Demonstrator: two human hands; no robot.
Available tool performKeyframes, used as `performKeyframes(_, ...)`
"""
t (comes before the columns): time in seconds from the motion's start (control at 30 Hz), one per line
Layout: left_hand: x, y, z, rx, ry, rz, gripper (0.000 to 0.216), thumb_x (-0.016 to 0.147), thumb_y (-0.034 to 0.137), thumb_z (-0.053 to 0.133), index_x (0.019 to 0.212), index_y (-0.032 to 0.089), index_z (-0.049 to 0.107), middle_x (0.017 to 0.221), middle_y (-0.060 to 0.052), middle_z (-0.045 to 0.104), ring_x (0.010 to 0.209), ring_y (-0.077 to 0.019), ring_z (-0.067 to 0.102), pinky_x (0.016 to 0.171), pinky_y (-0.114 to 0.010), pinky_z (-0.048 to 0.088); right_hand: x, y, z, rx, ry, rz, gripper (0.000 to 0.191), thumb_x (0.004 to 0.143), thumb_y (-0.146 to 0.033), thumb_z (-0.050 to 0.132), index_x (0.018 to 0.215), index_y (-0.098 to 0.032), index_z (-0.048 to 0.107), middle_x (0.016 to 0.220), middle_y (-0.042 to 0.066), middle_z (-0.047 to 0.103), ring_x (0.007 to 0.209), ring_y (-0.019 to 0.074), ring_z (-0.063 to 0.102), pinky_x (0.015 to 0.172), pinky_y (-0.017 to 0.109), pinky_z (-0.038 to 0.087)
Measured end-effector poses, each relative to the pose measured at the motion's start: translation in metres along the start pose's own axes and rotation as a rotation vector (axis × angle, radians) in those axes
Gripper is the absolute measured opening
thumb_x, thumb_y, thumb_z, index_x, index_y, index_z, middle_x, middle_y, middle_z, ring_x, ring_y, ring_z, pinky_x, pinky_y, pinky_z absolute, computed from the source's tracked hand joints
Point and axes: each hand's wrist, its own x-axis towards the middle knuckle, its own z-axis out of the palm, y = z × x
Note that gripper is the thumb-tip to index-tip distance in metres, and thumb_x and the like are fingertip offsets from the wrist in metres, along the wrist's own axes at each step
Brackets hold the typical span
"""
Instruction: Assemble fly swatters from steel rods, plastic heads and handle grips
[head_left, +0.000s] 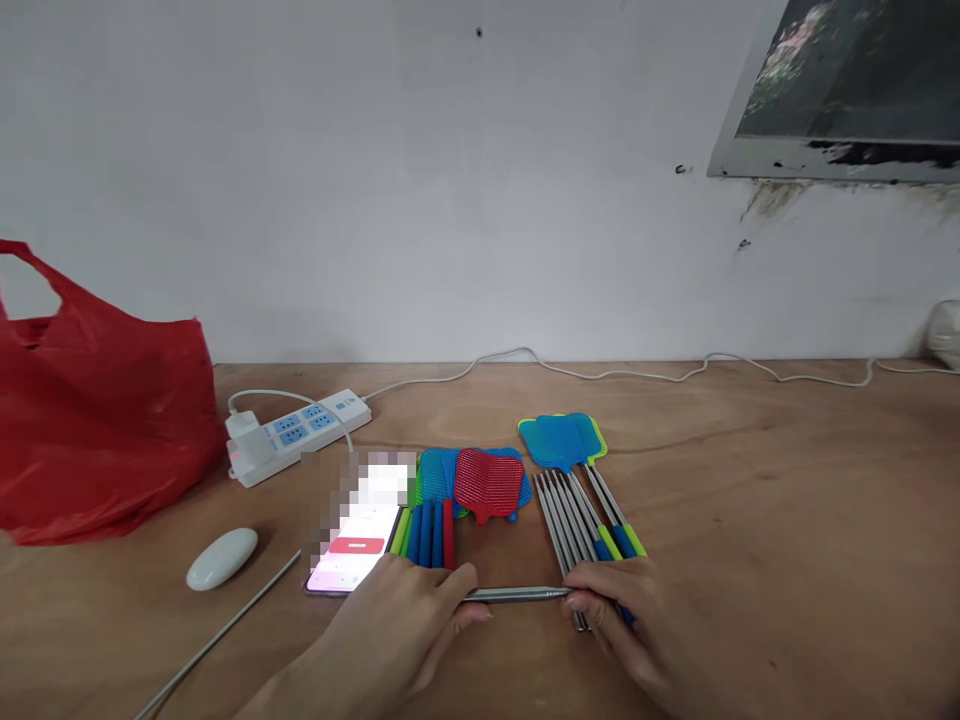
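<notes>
A thin metal rod (517, 594) lies level between my hands. My left hand (412, 610) is closed around its left end, and the fingers of my right hand (619, 610) pinch the other end. Just beyond my left hand are green, blue and red handle grips (426, 532), partly covered by it. Behind them, loose fly swatter heads are piled up, with red heads (487, 482) over blue and green. Several bare metal rods (559, 515) lie side by side near my right hand. Beside these rest fly swatters (561, 440) with heads, rods and coloured grips joined.
At the left, a lit phone (356, 540) lies near a white mouse (222, 558) and a white power strip (300, 430) with a plug in it. A red plastic bag (105, 410) stands farther left. A white cable (600, 375) runs along the wall.
</notes>
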Motion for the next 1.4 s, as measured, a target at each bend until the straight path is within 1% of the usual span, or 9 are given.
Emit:
performKeyframes(0.33, -0.005, -0.002, 0.017, -0.123, 0.143, -0.002, 0.046, 0.109, 0.041, 0.014, 0.082, 0.023, 0.048, 0.065, -0.001, 0.065, 0.051, -0.0233, 0.061, 0.048, -0.032, 0.021, 0.002, 0.003, -0.003, 0.085, -0.062, 0.085, 0.036, 0.102, -0.034, 0.041, 0.072, -0.022, 0.056, 0.057, -0.002, 0.057, 0.054, 0.0136, 0.055, 0.053, 0.025, 0.037)
performKeyframes(0.47, 0.000, 0.001, -0.002, -0.276, 0.129, -0.004, 0.030, 0.107, 0.039, 0.031, 0.093, 0.023, 0.051, 0.075, 0.001, 0.065, 0.062, -0.0200, 0.061, 0.053, -0.029, 0.029, 0.007, 0.010, -0.008, 0.255, 0.070, 0.192, 0.033, 0.101, -0.043, 0.046, 0.082, -0.023, 0.065, 0.067, -0.001, 0.062, 0.062, 0.0144, 0.059, 0.056, 0.025, 0.041)
performKeyframes(0.57, 0.006, -0.003, -0.013, -0.353, 0.168, 0.032, 0.026, 0.107, 0.038, 0.033, 0.099, 0.023, 0.053, 0.084, 0.001, 0.064, 0.068, -0.0184, 0.059, 0.059, -0.028, 0.033, 0.020, 0.019, -0.010, 0.577, 0.285, 0.306, 0.035, 0.097, -0.052, 0.051, 0.086, -0.022, 0.065, 0.061, -0.002, 0.058, 0.053, 0.0130, 0.054, 0.049, 0.024, 0.042)
performKeyframes(0.67, 0.009, -0.010, -0.011, -0.388, 0.215, 0.032, 0.027, 0.107, 0.035, 0.032, 0.097, 0.023, 0.054, 0.082, 0.001, 0.061, 0.068, -0.0176, 0.057, 0.061, -0.028, 0.033, 0.036, 0.030, -0.008, 0.859, 0.420, 0.383, 0.037, 0.090, -0.056, 0.061, 0.079, -0.021, 0.060, 0.062, -0.002, 0.060, 0.052, 0.0129, 0.058, 0.044, 0.022, 0.044)
performKeyframes(0.77, 0.011, -0.015, -0.001, -0.401, 0.254, 0.019, 0.031, 0.107, 0.031, 0.030, 0.087, 0.022, 0.052, 0.076, 0.002, 0.057, 0.065, -0.0167, 0.054, 0.059, -0.028, 0.032, 0.051, 0.042, -0.004, 0.985, 0.467, 0.428, 0.038, 0.085, -0.057, 0.066, 0.079, -0.022, 0.055, 0.061, -0.004, 0.058, 0.050, 0.0131, 0.060, 0.038, 0.019, 0.040)
performKeyframes(0.87, 0.012, -0.016, 0.010, -0.387, 0.269, 0.038, 0.031, 0.107, 0.029, 0.029, 0.087, 0.022, 0.052, 0.075, 0.002, 0.058, 0.064, -0.0161, 0.054, 0.059, -0.028, 0.032, 0.061, 0.050, 0.000, 0.921, 0.441, 0.472, 0.040, 0.086, -0.062, 0.060, 0.080, -0.024, 0.048, 0.056, -0.007, 0.054, 0.042, 0.0125, 0.055, 0.034, 0.019, 0.036)
performKeyframes(1.03, 0.012, -0.012, 0.020, -0.285, 0.291, 0.058, 0.033, 0.106, 0.026, 0.032, 0.080, 0.021, 0.051, 0.070, 0.001, 0.056, 0.061, -0.0165, 0.053, 0.057, -0.028, 0.031, 0.069, 0.056, 0.011, 0.529, 0.243, 0.410, 0.041, 0.098, -0.057, 0.035, 0.072, -0.026, 0.040, 0.054, -0.007, 0.051, 0.040, 0.0122, 0.046, 0.039, 0.023, 0.034)
performKeyframes(1.17, 0.012, -0.009, 0.023, -0.234, 0.288, 0.062, 0.033, 0.105, 0.024, 0.034, 0.076, 0.020, 0.049, 0.068, 0.001, 0.057, 0.060, -0.0167, 0.054, 0.056, -0.029, 0.030, 0.073, 0.062, 0.022, 0.371, 0.233, 0.348, 0.042, 0.097, -0.051, 0.043, 0.064, -0.024, 0.040, 0.054, -0.005, 0.047, 0.052, 0.0139, 0.045, 0.054, 0.027, 0.035)
performKeyframes(1.4, 0.014, -0.009, 0.024, -0.209, 0.266, 0.038, 0.032, 0.105, 0.024, 0.036, 0.076, 0.021, 0.050, 0.069, 0.001, 0.058, 0.061, -0.0172, 0.056, 0.056, -0.030, 0.030, 0.069, 0.070, 0.032, 0.208, 0.240, 0.342, 0.034, 0.089, -0.043, 0.057, 0.064, -0.023, 0.048, 0.056, -0.004, 0.049, 0.055, 0.0150, 0.042, 0.055, 0.029, 0.024)
